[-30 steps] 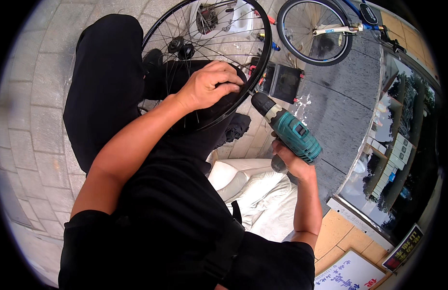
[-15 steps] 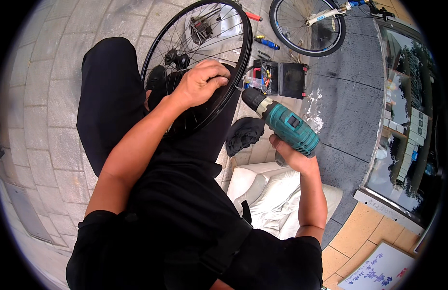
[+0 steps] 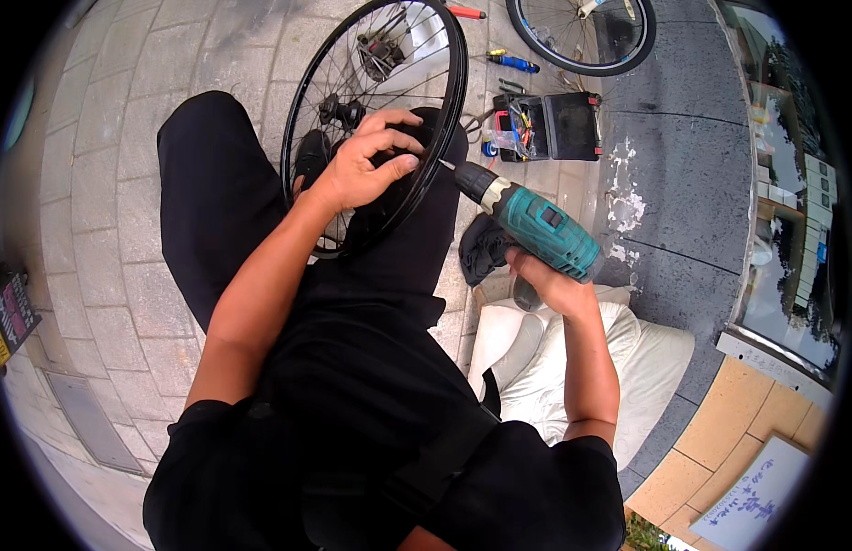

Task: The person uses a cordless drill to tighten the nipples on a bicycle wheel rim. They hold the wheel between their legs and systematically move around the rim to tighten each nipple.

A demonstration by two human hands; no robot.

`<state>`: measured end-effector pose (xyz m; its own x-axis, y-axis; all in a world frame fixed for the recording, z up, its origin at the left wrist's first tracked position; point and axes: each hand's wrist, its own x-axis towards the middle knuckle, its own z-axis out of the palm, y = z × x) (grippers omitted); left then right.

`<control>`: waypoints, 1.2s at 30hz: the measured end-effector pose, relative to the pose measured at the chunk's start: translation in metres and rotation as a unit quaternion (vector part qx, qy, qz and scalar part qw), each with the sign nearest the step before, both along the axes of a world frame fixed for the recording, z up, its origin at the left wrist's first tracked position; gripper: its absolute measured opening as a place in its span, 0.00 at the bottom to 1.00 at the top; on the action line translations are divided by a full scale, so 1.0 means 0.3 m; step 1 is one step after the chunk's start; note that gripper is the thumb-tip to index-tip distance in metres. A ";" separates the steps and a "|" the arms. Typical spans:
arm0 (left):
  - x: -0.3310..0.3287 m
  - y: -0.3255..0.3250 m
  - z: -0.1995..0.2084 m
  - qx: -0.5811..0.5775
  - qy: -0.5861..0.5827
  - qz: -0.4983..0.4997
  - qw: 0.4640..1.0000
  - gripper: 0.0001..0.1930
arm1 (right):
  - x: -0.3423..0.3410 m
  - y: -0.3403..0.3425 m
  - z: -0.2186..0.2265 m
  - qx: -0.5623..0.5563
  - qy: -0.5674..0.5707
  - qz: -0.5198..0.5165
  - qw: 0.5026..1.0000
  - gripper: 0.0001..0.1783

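Note:
A black spoked bicycle wheel [image 3: 458, 83] with no tyre visible leans upright against my legs, its hub [image 3: 341, 112] facing left. My left hand [image 3: 371, 161] is inside the rim at its near right part, thumb and fingers apart, nothing visible between them; whether the fingertips touch the rim I cannot tell. My right hand [image 3: 559, 286] grips a teal and black cordless drill [image 3: 545, 230] by its handle. The drill lies almost level, its bit pointing left at the rim's outer side. The bit's tip is at or very close to the rim.
Beyond the wheel stands a white container [image 3: 424, 55] with metal parts. An open black toolbox [image 3: 573, 127] holds small tools, with a blue-handled tool [image 3: 513, 62] behind it. Another bicycle wheel [image 3: 619, 66] is at the far right. A white cushioned seat [image 3: 591, 367] lies below my right arm.
My left hand's fingers have spread from a closer pinch by the rim. The drill has shifted slightly left and its bit sits closer to the rim. The whole view has shifted a little.

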<state>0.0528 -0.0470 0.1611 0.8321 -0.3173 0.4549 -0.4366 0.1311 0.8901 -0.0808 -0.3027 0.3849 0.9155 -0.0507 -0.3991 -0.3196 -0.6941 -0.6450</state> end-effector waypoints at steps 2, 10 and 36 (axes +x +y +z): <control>0.005 0.013 -0.012 0.003 -0.010 -0.013 1.000 0.09 | 0.000 0.027 0.007 0.002 0.010 -0.015 1.000 0.11; 0.009 0.011 -0.010 0.002 0.083 -0.075 0.994 0.07 | -0.012 0.046 -0.020 0.009 -0.033 0.010 0.999 0.11; -0.019 -0.056 -0.022 -0.027 0.057 -0.020 0.998 0.05 | 0.039 0.118 0.073 -0.172 -0.079 0.143 0.971 0.20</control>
<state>0.0470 -0.0639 0.1544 0.8664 -0.3286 0.3760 -0.3268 0.1963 0.9245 -0.0691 -0.2672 0.4067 0.9605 0.1085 -0.2562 0.0020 -0.9234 -0.3839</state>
